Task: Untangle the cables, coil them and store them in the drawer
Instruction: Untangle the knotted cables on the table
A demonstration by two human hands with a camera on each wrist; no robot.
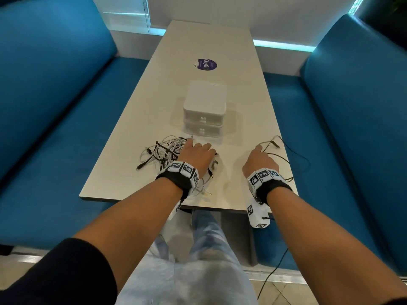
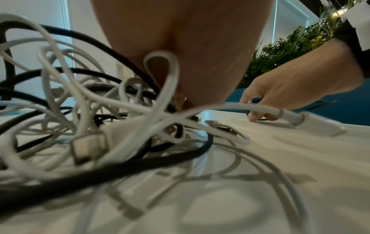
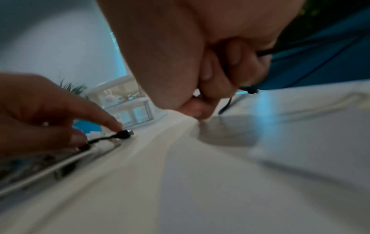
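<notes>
A tangle of white and black cables [image 1: 163, 153] [image 2: 100, 118] lies on the near left of the white table [image 1: 242, 102]. My left hand [image 1: 196, 154] [image 3: 50, 114] rests on the tangle's right side with its fingers spread. Its index fingertip touches a black plug [image 3: 125, 134]. My right hand [image 1: 261, 158] [image 2: 290, 95] sits to the right, knuckles up, fingers curled round a thin black cable [image 1: 275, 143] [image 3: 264, 53]. That cable loops over the table's right edge. A white two-drawer unit [image 1: 204, 106] [image 3: 136, 110] stands behind the hands, both drawers closed.
Blue benches flank the table on the left [image 1: 55, 106] and right [image 1: 352, 106]. A round purple sticker [image 1: 206, 64] lies beyond the drawer unit. A black lead [image 1: 273, 274] trails down to the floor by my right leg. The table's near edge is just under my wrists.
</notes>
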